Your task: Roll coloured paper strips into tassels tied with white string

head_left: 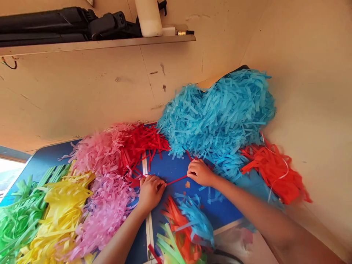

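Note:
Between my hands a narrow red paper strip (177, 180) is stretched just above the blue table (172, 167). My left hand (151, 190) is closed on one end, with a wider red piece showing past its fingertips. My right hand (200, 172) pinches the other end, and a bit of red sticks out beyond its fingers. Below them, toward me, lies a mixed bunch of paper strips: orange strips (178, 229), blue strips (196, 218) and pale green strips (167, 244). Red shredded paper (143, 146) is piled beyond my left hand.
A large light-blue paper pile (220, 113) stands against the wall. Orange-red strips (275, 168) lie at the right. On the left are pink (96, 150), purple (107, 216), yellow (60, 209) and green (24, 216) piles. A shelf (110, 44) holds black gear and a whitish container (149, 18).

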